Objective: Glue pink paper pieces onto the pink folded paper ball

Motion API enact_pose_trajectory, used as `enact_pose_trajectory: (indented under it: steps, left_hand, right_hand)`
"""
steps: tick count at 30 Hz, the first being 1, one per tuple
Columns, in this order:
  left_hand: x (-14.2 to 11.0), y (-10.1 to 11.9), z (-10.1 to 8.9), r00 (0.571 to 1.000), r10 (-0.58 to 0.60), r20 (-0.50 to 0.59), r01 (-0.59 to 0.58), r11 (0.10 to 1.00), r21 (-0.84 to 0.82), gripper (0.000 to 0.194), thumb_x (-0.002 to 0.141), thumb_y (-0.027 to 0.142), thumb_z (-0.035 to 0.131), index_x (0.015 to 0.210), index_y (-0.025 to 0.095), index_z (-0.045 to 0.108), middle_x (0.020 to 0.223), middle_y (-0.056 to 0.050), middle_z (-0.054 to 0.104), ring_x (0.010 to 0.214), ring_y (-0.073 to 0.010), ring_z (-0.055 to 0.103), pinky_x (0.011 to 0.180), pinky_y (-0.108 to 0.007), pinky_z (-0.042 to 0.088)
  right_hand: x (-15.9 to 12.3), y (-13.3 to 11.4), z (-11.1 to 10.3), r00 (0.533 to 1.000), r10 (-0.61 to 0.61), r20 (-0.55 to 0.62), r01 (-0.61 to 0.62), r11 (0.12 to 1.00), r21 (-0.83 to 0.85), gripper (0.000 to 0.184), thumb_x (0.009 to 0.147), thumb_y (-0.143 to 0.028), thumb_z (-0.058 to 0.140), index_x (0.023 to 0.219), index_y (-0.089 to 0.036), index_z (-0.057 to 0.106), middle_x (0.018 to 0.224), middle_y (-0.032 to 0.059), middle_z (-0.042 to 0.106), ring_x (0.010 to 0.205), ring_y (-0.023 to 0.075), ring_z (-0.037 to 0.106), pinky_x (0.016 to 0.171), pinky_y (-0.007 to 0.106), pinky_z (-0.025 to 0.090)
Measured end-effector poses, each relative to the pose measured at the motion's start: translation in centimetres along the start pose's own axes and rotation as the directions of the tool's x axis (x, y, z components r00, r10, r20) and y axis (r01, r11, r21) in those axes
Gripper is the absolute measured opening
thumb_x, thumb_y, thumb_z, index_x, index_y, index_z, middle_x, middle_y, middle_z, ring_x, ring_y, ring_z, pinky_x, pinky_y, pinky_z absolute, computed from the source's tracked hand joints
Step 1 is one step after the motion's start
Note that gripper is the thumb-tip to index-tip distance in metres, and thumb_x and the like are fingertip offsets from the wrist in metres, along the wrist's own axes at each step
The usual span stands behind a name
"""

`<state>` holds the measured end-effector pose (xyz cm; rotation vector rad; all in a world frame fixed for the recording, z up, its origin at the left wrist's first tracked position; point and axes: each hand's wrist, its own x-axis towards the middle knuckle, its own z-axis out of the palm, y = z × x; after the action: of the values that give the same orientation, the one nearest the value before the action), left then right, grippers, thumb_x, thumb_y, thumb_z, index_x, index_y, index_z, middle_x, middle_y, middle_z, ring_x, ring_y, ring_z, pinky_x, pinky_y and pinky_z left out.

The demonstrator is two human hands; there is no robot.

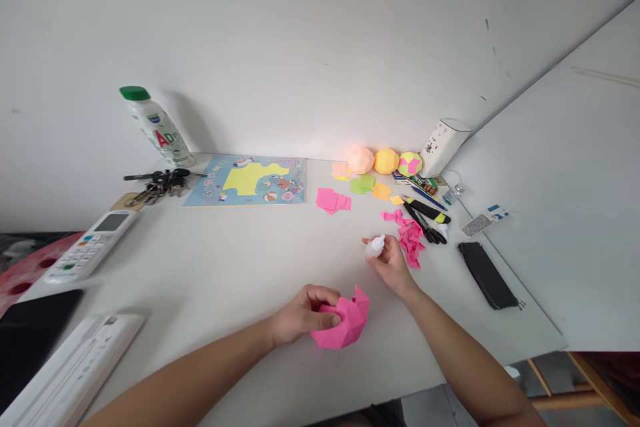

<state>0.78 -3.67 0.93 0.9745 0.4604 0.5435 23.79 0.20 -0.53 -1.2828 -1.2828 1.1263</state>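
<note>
I have the pink paper ball [345,328] in my left grip [303,313], near the front of the surface [225,280]. My left thumb presses on its side, and the ends of my other fingers are hidden, so I can't tell how far in they go. A pointy bit sticks up at the top. I can't see the ball's underside.

My right grip [393,265] is closed around a small white bottle [375,248], just past the ball. My fingers cover part of it.

Near my right hand is a heap of folded pink pieces [412,237]. They lie over each other, so I can't count them. Black scissors [425,223] are just beside them. Farther back, three paper balls [387,161] sit in a row by a white tube [444,147]. Some little boxes [436,184] there are partly hidden.

On my left, a tangled dark bunch [163,185] is hard to make out. A long white thing [95,360] is cut off at the bottom edge.
</note>
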Motion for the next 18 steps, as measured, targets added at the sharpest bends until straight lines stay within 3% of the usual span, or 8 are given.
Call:
enact_pose_trajectory:
  steps: [4, 6, 8, 9, 11, 13, 15, 18]
  left_hand:
    - [0.0, 0.2, 0.1, 0.999, 0.030, 0.029, -0.032, 0.998, 0.056, 0.026, 0.066, 0.036, 0.075, 0.068, 0.012, 0.066, 0.076, -0.003, 0.054, 0.069, -0.0132, 0.050, 0.064, -0.026, 0.041]
    - [0.1, 0.5, 0.1, 0.998, 0.059, 0.032, -0.061, 0.996, 0.059, 0.025, 0.067, 0.036, 0.074, 0.068, 0.013, 0.066, 0.079, -0.004, 0.054, 0.072, -0.0141, 0.051, 0.066, -0.027, 0.042]
    - [0.1, 0.8, -0.1, 0.996, 0.087, 0.028, -0.088, 0.995, 0.053, 0.024, 0.067, 0.036, 0.074, 0.070, 0.013, 0.065, 0.080, -0.003, 0.052, 0.074, -0.0145, 0.052, 0.067, -0.027, 0.043]
    - [0.1, 0.9, -0.2, 0.995, 0.097, 0.026, -0.098, 0.994, 0.052, 0.023, 0.068, 0.035, 0.073, 0.070, 0.013, 0.065, 0.081, -0.003, 0.051, 0.075, -0.0146, 0.052, 0.067, -0.027, 0.043]
    - [0.1, 1.2, -0.4, 0.994, 0.107, 0.027, -0.108, 0.992, 0.063, 0.022, 0.070, 0.034, 0.072, 0.070, 0.014, 0.064, 0.085, -0.003, 0.050, 0.077, -0.0151, 0.052, 0.068, -0.028, 0.043]
    - [0.1, 1.4, -0.6, 0.992, 0.117, 0.038, -0.120, 0.988, 0.094, 0.021, 0.071, 0.033, 0.071, 0.069, 0.014, 0.062, 0.089, -0.004, 0.050, 0.081, -0.0161, 0.053, 0.070, -0.029, 0.044]
    - [0.2, 1.5, -0.7, 0.990, 0.135, 0.046, -0.140, 0.982, 0.129, 0.023, 0.071, 0.032, 0.071, 0.066, 0.014, 0.059, 0.095, -0.005, 0.049, 0.087, -0.0176, 0.052, 0.073, -0.030, 0.044]
    - [0.2, 1.7, -0.9, 0.988, 0.143, 0.055, -0.151, 0.969, 0.196, 0.023, 0.071, 0.031, 0.071, 0.065, 0.014, 0.057, 0.102, -0.006, 0.048, 0.096, -0.0204, 0.051, 0.079, -0.033, 0.044]
  right_hand:
    - [0.0, -0.6, -0.7, 1.000, -0.014, 0.019, 0.015, 0.999, -0.044, 0.044, 0.068, -0.024, 0.068, 0.104, -0.023, 0.042, 0.125, 0.0132, 0.056, 0.115, 0.0222, 0.054, 0.094, 0.040, 0.044]
    - [0.0, -1.5, -1.9, 0.995, -0.078, 0.064, 0.089, 0.979, -0.184, 0.049, 0.067, -0.019, 0.065, 0.111, -0.023, 0.046, 0.127, 0.0104, 0.053, 0.118, 0.0213, 0.051, 0.098, 0.039, 0.041]
    - [0.0, -2.7, -3.8, 0.974, -0.202, 0.097, 0.225, 0.875, -0.430, 0.036, 0.070, -0.019, 0.058, 0.106, -0.022, 0.055, 0.117, 0.0081, 0.058, 0.111, 0.0214, 0.055, 0.097, 0.037, 0.042]
    - [0.0, -3.4, -4.9, 0.965, -0.259, 0.038, 0.236, 0.798, -0.554, 0.025, 0.073, -0.020, 0.054, 0.097, -0.021, 0.059, 0.109, 0.0084, 0.061, 0.105, 0.0219, 0.057, 0.093, 0.036, 0.044]
    - [0.1, -4.4, -7.2, 0.942, -0.277, -0.192, 0.029, 0.633, -0.774, 0.020, 0.080, -0.023, 0.045, 0.092, -0.018, 0.061, 0.099, 0.0106, 0.064, 0.095, 0.0232, 0.059, 0.083, 0.035, 0.046]
    - [0.2, -4.9, -9.1, 0.944, -0.100, -0.314, -0.246, 0.418, -0.874, 0.022, 0.081, -0.030, 0.046, 0.087, -0.017, 0.063, 0.091, 0.0120, 0.066, 0.090, 0.0263, 0.060, 0.075, 0.035, 0.045]
    - [0.3, -4.8, -10.3, 0.943, 0.015, -0.331, -0.314, 0.365, -0.877, 0.023, 0.077, -0.037, 0.054, 0.071, -0.016, 0.064, 0.073, 0.0121, 0.066, 0.074, 0.0271, 0.062, 0.061, 0.032, 0.042]
    - [0.5, -4.3, -10.4, 0.959, 0.086, -0.270, -0.281, 0.393, -0.876, 0.026, 0.073, -0.039, 0.059, 0.057, -0.018, 0.060, 0.058, 0.0073, 0.062, 0.057, 0.0217, 0.059, 0.050, 0.027, 0.034]
